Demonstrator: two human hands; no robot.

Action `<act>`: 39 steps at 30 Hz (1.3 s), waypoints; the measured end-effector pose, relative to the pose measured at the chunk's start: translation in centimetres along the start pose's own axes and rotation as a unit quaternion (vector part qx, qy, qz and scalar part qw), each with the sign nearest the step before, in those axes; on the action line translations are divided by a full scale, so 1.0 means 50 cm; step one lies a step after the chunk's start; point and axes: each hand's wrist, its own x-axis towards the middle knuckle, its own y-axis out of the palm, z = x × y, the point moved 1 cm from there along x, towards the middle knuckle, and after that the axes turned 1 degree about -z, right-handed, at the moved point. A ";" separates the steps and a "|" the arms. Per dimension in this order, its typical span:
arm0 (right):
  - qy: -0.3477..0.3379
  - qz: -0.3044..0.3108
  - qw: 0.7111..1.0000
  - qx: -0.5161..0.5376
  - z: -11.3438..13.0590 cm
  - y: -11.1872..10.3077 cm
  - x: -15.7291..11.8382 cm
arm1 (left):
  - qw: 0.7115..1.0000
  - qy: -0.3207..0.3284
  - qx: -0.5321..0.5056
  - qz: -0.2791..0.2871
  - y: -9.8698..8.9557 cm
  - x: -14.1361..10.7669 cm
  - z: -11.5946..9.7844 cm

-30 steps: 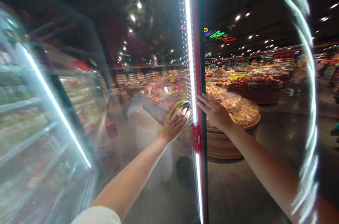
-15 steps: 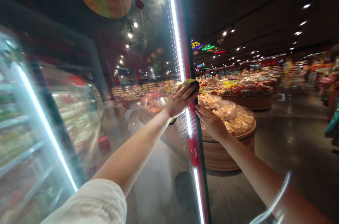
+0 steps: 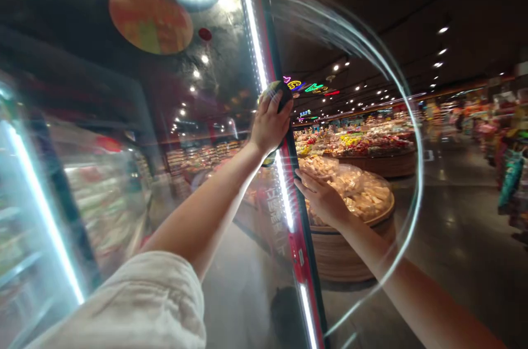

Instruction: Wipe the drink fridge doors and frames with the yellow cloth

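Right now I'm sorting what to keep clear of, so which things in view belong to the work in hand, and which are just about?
In use:
- cloth, under the left hand
- glass panel's red edge, with the right hand at its dark border

Just about:
- bagged goods on the round wooden stand
- neon signs

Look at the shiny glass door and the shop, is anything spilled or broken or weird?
Yes, a curved white streak crosses the right arm, attached to nothing visible; probably just glare. The glass door looks cloudy up high, maybe smeared. I see no spill or breakage, though parts are blurry.
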 end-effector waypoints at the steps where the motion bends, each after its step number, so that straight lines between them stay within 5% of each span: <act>1: 0.003 0.009 1.000 0.006 0.005 0.002 -0.015 | 1.000 0.004 -0.004 0.009 0.001 -0.025 -0.016; 11: 0.049 0.049 0.996 0.048 0.083 0.034 -0.180 | 0.987 0.074 -0.042 0.137 -0.002 -0.281 -0.147; 16: 0.046 0.056 0.996 0.053 0.099 0.039 -0.225 | 0.985 0.102 -0.054 0.132 0.004 -0.382 -0.191; 21: 0.050 0.053 0.996 0.046 0.086 0.022 -0.197 | 0.975 0.174 -0.044 0.133 -0.004 -0.369 -0.170; 28: 0.040 0.032 0.998 0.034 0.083 -0.007 -0.138 | 0.997 -0.018 0.012 0.071 -0.021 -0.304 -0.118; 34: 0.051 0.028 0.997 0.050 0.087 -0.037 -0.132 | 0.996 -0.028 0.031 0.079 -0.022 -0.449 -0.206; 39: 0.061 0.038 0.996 0.047 0.097 -0.038 -0.103 | 0.992 0.060 0.010 0.112 -0.046 -0.527 -0.239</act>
